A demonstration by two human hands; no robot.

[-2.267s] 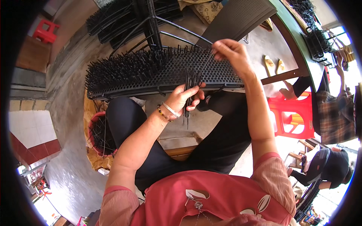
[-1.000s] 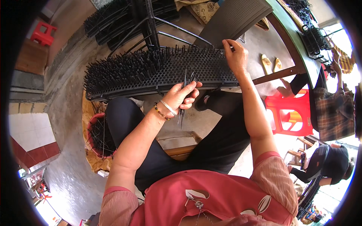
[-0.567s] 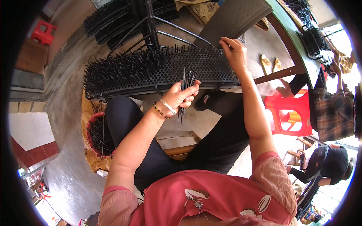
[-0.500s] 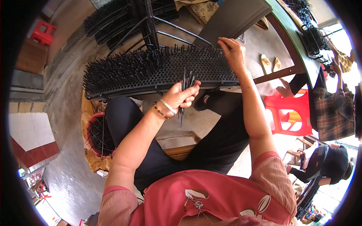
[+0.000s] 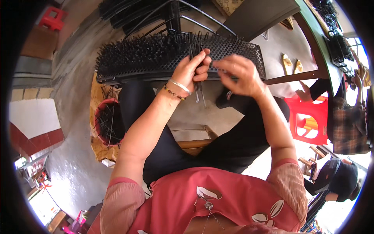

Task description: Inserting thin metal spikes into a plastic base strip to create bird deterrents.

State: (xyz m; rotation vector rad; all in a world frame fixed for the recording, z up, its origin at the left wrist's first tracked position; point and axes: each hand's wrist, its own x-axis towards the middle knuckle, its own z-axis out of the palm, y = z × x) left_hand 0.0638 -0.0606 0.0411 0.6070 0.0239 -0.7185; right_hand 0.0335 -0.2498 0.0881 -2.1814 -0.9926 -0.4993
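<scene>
My left hand (image 5: 190, 73) is closed around a bundle of thin black sticks (image 5: 198, 43), whose tips rise above the fist and whose lower ends hang below it. My right hand (image 5: 242, 75) is just right of the bundle, its fingers bent and smeared by motion; whether they hold a stick cannot be made out. Beyond both hands lies a long black rack with a perforated top (image 5: 252, 54). Many upright black sticks (image 5: 134, 54) crowd its left and middle holes, while bare holes show toward its right end.
A red basket (image 5: 102, 134) of loose sticks stands left of my legs on brown sheeting. Black metal bars (image 5: 175, 17) rise behind the rack. At the right are a red stool (image 5: 311, 117), yellow slippers (image 5: 287, 64), a green-edged table (image 5: 317, 39) and co-workers.
My right hand has come from the rack's right end back toward the bundle. My left hand has risen slightly with the sticks. The whole view has shifted a little.
</scene>
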